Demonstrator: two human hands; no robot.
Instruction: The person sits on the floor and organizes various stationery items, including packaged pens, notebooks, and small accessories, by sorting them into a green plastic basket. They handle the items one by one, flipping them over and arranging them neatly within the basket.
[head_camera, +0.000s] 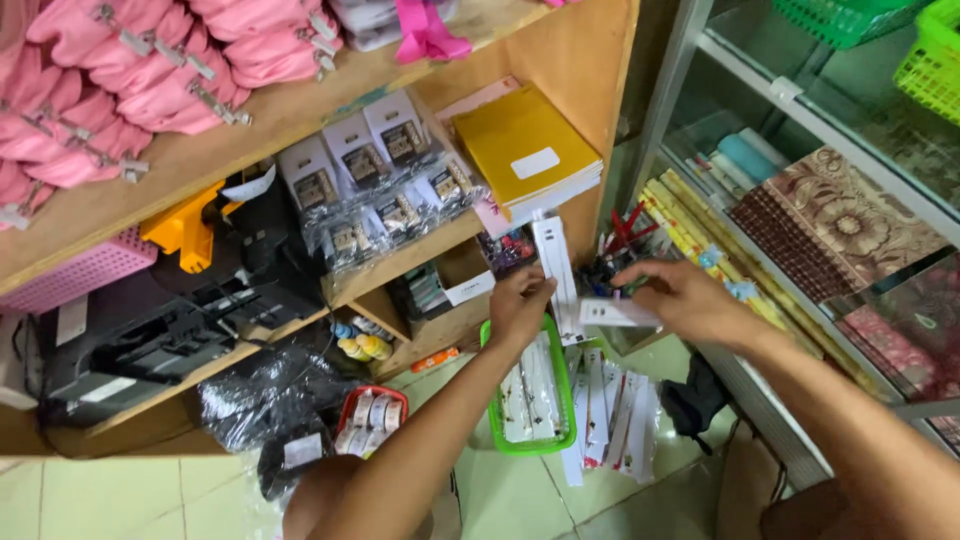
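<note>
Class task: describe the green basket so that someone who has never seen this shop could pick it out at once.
Start at the wooden shelf unit and look down to the tiled floor in front of it. The green basket sits there, under the left hand. Unlike the small red basket of tape rolls nearby, it holds long white packets.

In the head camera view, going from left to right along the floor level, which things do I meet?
Black plastic bag → red basket of tape rolls → green basket of white cards → loose white cards on the floor → dark pouch.
</note>
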